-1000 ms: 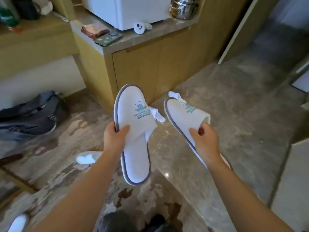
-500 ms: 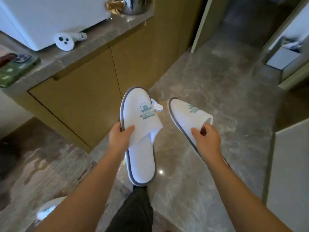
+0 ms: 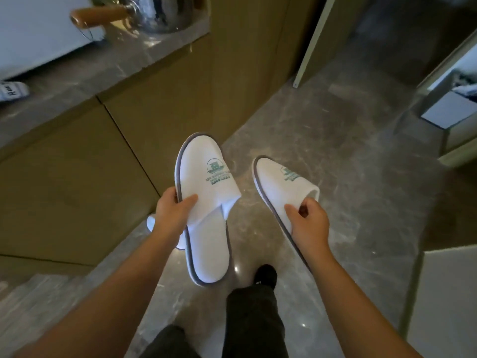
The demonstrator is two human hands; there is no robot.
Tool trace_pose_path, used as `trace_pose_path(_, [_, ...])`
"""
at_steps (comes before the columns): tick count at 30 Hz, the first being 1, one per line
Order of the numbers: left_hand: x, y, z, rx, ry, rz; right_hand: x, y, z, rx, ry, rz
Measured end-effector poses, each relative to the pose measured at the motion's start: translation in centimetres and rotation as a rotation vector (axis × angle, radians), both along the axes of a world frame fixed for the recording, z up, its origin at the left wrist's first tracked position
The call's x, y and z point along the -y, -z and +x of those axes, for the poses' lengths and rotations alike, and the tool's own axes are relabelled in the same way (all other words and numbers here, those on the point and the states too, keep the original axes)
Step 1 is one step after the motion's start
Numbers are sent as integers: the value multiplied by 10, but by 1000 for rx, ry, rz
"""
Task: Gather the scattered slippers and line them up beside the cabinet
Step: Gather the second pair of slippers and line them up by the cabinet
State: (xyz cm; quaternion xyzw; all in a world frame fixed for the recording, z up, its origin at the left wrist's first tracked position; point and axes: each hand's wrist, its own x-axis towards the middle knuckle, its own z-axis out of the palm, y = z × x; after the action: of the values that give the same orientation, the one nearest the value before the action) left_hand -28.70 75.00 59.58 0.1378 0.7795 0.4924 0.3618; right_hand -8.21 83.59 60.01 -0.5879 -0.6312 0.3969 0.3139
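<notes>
The left hand pinches one white hotel slipper at its edge, the right hand grips another slipper by its opening, both held above the floor beside the cabinet (probably light, soft, floppy).

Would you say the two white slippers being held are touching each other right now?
Apart. The head view shows bare marble floor between the left-hand slipper and the right-hand slipper, each gripped separately by the left hand and right hand.
</notes>
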Motion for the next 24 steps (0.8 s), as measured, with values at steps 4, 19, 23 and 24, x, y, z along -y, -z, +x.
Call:
trace_pose_path(4, [-62, 22, 8, -10, -150, -24, -96, 17, -11, 1, -184, -38])
trace_pose_path(19, [-210, 129, -47, 107, -503, -189, -294, 132, -134, 143, -496, -139])
trace_pose_path(23, [-231, 167, -65, 150, -555, -186, -329, 182, -164, 195, -544, -159])
trace_pose_path(24, [-235, 179, -67, 158, -564, -192, -336, 196, -170, 203, -542, -183])
